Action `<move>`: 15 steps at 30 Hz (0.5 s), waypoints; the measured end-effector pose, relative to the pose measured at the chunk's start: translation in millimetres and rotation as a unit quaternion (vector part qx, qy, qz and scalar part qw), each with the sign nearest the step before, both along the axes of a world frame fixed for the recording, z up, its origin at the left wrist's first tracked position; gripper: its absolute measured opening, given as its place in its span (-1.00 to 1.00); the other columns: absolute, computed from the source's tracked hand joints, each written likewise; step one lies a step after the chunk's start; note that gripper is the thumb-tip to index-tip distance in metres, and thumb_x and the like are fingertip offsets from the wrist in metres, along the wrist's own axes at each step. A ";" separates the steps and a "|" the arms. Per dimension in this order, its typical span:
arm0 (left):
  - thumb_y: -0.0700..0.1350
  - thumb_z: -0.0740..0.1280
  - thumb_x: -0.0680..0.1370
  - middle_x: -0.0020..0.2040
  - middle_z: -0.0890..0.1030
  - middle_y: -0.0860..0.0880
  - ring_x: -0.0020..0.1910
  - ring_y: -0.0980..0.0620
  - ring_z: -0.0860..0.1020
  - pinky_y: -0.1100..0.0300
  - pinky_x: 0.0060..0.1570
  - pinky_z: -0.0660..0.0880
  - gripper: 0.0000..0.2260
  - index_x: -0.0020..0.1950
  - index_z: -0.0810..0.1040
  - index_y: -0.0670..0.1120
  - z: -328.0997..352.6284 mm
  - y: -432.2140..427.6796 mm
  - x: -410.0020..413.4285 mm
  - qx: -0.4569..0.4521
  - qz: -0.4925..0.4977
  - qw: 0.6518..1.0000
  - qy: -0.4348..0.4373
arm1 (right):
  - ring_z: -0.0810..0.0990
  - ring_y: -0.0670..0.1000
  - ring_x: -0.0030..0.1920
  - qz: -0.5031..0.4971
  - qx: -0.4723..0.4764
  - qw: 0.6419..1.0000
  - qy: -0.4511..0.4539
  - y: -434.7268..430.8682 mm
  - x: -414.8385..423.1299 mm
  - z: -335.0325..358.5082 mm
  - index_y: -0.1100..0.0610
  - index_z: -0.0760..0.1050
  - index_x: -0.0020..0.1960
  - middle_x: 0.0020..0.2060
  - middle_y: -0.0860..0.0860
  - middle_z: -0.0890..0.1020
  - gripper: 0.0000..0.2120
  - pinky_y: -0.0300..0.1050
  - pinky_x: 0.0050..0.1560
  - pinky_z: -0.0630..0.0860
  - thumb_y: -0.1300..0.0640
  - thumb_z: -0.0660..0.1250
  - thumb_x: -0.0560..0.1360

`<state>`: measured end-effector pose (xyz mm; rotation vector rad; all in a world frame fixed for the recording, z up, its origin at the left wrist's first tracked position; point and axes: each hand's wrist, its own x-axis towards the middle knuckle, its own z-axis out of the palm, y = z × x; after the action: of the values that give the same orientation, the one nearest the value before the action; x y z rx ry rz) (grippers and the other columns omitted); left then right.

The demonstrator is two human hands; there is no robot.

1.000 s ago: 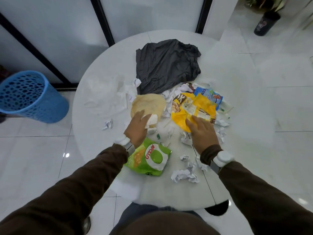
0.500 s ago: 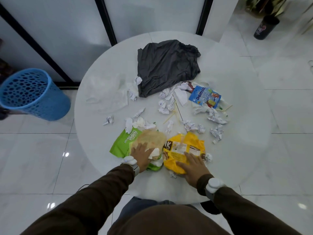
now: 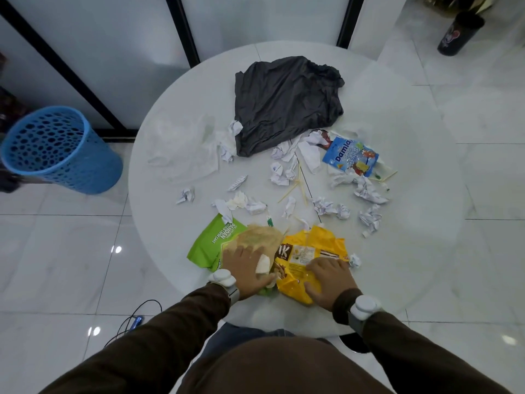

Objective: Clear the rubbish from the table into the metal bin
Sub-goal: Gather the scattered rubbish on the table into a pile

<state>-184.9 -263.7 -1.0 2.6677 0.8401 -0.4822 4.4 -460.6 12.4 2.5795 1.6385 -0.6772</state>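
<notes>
Rubbish is strewn over a round white table (image 3: 397, 166). At its near edge, my left hand (image 3: 250, 270) presses down on a tan paper wrapper (image 3: 261, 237) that lies over a green Pandan wrapper (image 3: 210, 243); a white scrap sits between its fingers. My right hand (image 3: 331, 280) grips a crumpled yellow wrapper (image 3: 315, 245) beside it. Further back lie a blue Damla packet (image 3: 350, 156), several crumpled white papers (image 3: 369, 217), thin sticks and a clear plastic bag (image 3: 181, 149). No metal bin is clearly in view.
A dark grey crumpled bag (image 3: 284, 100) lies at the table's far side. A blue perforated plastic basket (image 3: 56, 149) stands on the floor to the left. A black cylinder (image 3: 457, 32) stands far right. A cable (image 3: 136, 319) lies on the floor near my left arm.
Both hands have dragged the tan and yellow wrappers from the table's middle toward the near edge. The tan wrapper now lies over the green one.
</notes>
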 end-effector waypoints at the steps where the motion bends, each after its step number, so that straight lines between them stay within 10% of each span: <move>1: 0.55 0.00 0.46 0.31 0.58 0.00 0.25 -0.13 0.53 -0.13 0.14 0.36 -0.22 0.48 0.42 0.09 3.5 3.3 2.9 0.016 0.008 1.000 -0.007 | 0.57 0.09 0.16 -0.019 0.015 1.000 -0.003 4.4 1.3 0.7 -0.09 0.58 0.13 0.11 -0.07 0.63 -0.56 0.10 0.21 0.41 -0.31 0.16 0.45; 6: 0.48 -0.10 0.48 0.40 0.48 -0.02 0.36 -0.11 0.43 -0.05 0.17 0.44 -0.21 0.53 0.32 0.04 22.7 26.6 20.8 0.004 0.060 0.998 -0.031 | 0.56 0.11 0.04 -0.079 0.108 0.991 0.023 38.9 20.9 1.0 0.01 0.57 0.13 0.02 -0.01 0.60 -0.56 -0.01 0.01 0.51 -0.27 0.17 0.49; 15: 0.46 0.26 0.36 0.24 0.53 -0.01 0.18 -0.11 0.53 -0.01 -0.01 0.53 -0.32 0.33 0.52 0.06 23.6 116.3 84.0 0.056 0.128 0.980 -0.140 | 0.28 0.16 0.47 -0.156 0.012 0.985 0.072 168.0 89.1 27.9 -0.12 0.10 0.53 0.51 0.06 0.17 -0.03 0.13 0.35 0.43 -0.46 0.41 0.27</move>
<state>-100.9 -147.4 22.6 2.5876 1.1274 0.0027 93.5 -292.6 40.2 2.9001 1.2878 -0.8803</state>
